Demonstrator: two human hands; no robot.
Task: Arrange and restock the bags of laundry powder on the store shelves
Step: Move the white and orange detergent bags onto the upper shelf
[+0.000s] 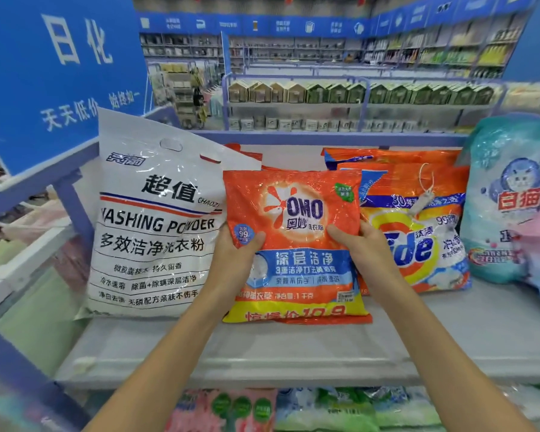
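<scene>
OMO bag (296, 213): standing on the grey shelf (262, 350), pinched at both side edges.
Left hand (234, 260): thumb on the bag's front, fingers hidden behind.
Right hand (360, 247): same pinch.
White washing powder bag (156, 219): just left of the left fingers.
Tide bag (418, 241): just right of the right fingers.

Bright, even store light, glare on the glossy bags (293, 238), blurred and bent edges.

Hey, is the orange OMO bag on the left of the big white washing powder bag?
No, the OMO bag sits to the right of the white bag, between it and the Tide bag.
</scene>
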